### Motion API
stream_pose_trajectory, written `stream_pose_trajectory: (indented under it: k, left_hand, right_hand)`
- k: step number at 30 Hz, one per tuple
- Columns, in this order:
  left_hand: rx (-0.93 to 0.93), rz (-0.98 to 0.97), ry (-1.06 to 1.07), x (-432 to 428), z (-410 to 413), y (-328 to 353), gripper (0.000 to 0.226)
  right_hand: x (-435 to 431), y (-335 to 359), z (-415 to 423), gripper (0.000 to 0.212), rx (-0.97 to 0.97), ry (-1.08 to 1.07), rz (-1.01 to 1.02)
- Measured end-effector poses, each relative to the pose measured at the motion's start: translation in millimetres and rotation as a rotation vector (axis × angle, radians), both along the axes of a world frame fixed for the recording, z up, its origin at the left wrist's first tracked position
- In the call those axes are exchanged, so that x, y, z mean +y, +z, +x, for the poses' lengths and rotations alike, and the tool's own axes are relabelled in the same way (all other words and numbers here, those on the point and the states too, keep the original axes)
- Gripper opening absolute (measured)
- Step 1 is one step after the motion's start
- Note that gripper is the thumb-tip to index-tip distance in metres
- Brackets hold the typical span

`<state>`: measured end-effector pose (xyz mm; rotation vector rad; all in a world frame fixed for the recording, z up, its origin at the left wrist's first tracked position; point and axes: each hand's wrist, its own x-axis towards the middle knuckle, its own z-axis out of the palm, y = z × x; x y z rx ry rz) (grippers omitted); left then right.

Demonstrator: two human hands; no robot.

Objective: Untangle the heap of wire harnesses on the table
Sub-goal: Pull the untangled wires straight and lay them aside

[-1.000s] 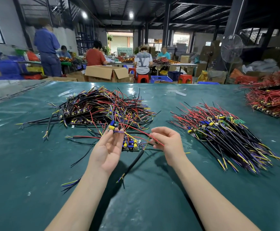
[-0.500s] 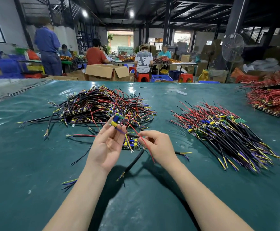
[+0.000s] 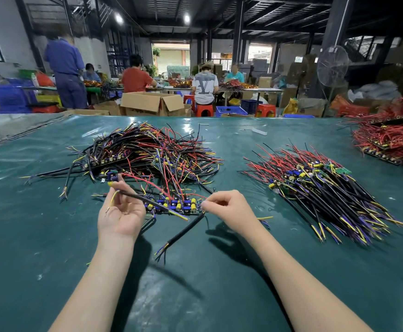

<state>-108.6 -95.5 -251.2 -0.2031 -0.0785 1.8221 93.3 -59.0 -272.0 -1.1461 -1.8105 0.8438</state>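
A tangled heap of wire harnesses [image 3: 152, 152], black, red, yellow and purple, lies on the green table mat [image 3: 52, 236]. Just in front of it sits a board strip [image 3: 176, 207] with blue and yellow capacitors. My left hand [image 3: 121, 212] is palm up and pinches one harness's blue and yellow component end [image 3: 112, 177] at its fingertips. That harness's black lead [image 3: 143, 200] runs across the fingers toward the board. My right hand [image 3: 229, 209] is curled and pinches thin wires at the board's right end. A loose black cable [image 3: 186, 231] trails toward me.
A straightened pile of harnesses [image 3: 327, 188] lies to the right. A heap of red wires on boards [image 3: 392, 140] sits at the far right edge. Beyond the table are cardboard boxes [image 3: 152, 104], stools, a fan and several people working.
My left hand has moved left with the component end, drawing its black lead out across the fingers. My right hand shifted slightly left and stays at the board's right end.
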Motion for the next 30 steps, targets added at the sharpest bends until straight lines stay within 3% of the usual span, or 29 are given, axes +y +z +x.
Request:
stream_pose_trajectory:
  k: [3,6,11,15,20,25,30]
  left_hand:
    - [0.126,-0.062,-0.125,0,6,0,0.032]
    - [0.334,-0.141,-0.304,0,31,-3,0.014]
    - [0.478,-0.232,-0.438,2,57,-9,0.022]
    - [0.602,-0.224,-0.483,1,59,-8,0.018]
    - [0.861,-0.210,-0.458,0,67,-5,0.009]
    - [1.106,-0.165,-0.415,-5,73,-3,0.008]
    - [1.467,-0.127,-0.377,-7,61,2,0.011]
  right_hand:
    - [-3,-1,-7,0.010,-0.013,0.039,0.053]
    - [-11,-3,-23,0.004,-0.005,0.094,0.116]
    - [-15,7,-31,0.022,0.337,0.123,0.059]
    - [-15,9,-27,0.028,0.367,0.007,0.136]
    - [-14,13,-30,0.022,0.716,0.015,0.026]
    - [-12,15,-28,0.027,0.801,-0.083,0.056]
    - [-11,15,-32,0.023,1.009,-0.030,-0.246]
